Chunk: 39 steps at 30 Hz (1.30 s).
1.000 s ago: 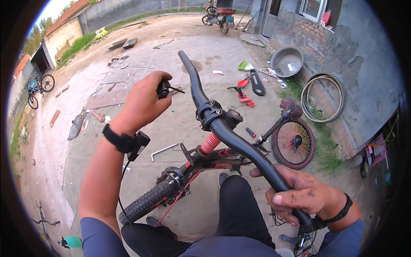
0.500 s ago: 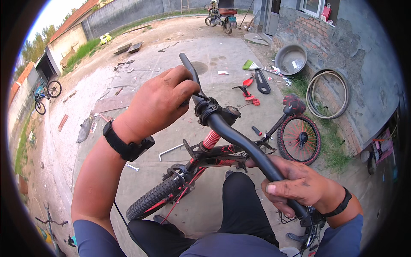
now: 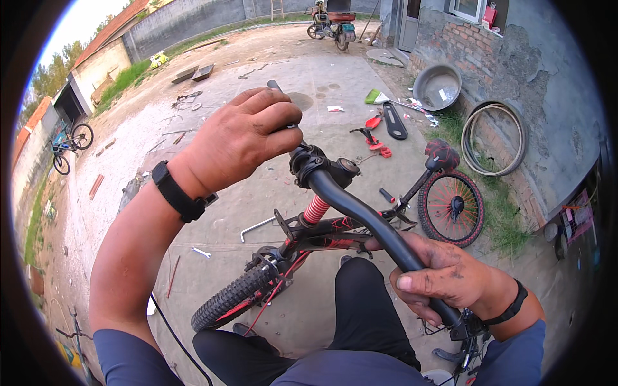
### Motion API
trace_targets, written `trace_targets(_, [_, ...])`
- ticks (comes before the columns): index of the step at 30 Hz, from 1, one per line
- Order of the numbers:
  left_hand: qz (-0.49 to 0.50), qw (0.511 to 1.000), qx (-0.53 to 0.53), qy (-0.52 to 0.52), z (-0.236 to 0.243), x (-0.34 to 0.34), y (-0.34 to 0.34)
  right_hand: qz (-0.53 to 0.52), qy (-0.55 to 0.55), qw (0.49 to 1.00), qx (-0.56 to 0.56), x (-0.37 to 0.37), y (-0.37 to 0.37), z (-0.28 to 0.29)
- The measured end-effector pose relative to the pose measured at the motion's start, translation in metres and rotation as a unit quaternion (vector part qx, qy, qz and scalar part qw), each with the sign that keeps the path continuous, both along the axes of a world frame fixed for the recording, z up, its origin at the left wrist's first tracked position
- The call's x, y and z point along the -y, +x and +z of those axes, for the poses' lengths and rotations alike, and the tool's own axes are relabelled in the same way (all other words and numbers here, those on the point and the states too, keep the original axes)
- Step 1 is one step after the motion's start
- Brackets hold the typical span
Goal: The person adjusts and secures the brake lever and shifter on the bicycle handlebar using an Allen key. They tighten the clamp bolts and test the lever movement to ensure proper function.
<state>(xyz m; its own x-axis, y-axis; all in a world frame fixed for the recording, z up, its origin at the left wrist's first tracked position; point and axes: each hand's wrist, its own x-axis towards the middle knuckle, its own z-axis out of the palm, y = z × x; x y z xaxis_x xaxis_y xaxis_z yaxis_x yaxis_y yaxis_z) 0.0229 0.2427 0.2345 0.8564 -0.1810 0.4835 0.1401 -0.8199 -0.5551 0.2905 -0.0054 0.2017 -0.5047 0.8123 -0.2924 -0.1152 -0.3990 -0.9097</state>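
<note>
A black bicycle handlebar (image 3: 360, 209) runs diagonally across the middle, held in its stem clamp (image 3: 315, 168). My right hand (image 3: 444, 273) is wrapped round its right side, thumb on top, just above the brake lever and cables. My left hand (image 3: 238, 138) is over the bar's left side by the clamp, its fingers curled closed. What they grip is hidden beneath them. Below, the black and red bicycle frame (image 3: 335, 235) has a red-and-white ribbed section under the stem. Its knobby front tyre (image 3: 235, 296) lies beside my legs, left of centre.
An L-shaped bar (image 3: 257, 228) and a spanner (image 3: 201, 252) lie on the ground to the left. The saddle (image 3: 442, 156) and rear wheel (image 3: 450, 207) are at right. A broom (image 3: 380, 97), metal basin (image 3: 438, 89) and tyre hoops (image 3: 492, 138) are near the wall.
My left hand has turned and shifted slightly, its elbow swinging outward to the left. A thin dark piece earlier seen between its fingers and the clamp is now hidden. My right hand keeps its grip.
</note>
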Motion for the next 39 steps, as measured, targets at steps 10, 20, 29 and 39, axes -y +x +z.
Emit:
trace_targets(10, [0.154,0.972,-0.02,-0.175,-0.006,0.029,0.002,-0.006,-0.001,1.0,0.002,-0.001,-0.001,0.0])
trace_targets(20, [0.277,0.904,0.019,-0.326,-0.001,0.054,0.009,0.002,0.03,0.999,0.037,-0.001,-0.001,0.002])
trace_targets(29, [0.303,0.677,0.067,-0.668,0.029,0.057,0.016,0.003,0.016,1.0,0.017,-0.002,0.0,0.001])
trace_targets(39, [0.246,0.595,0.098,-0.759,0.02,0.051,-0.002,-0.001,0.013,1.0,0.0,-0.002,-0.001,-0.001])
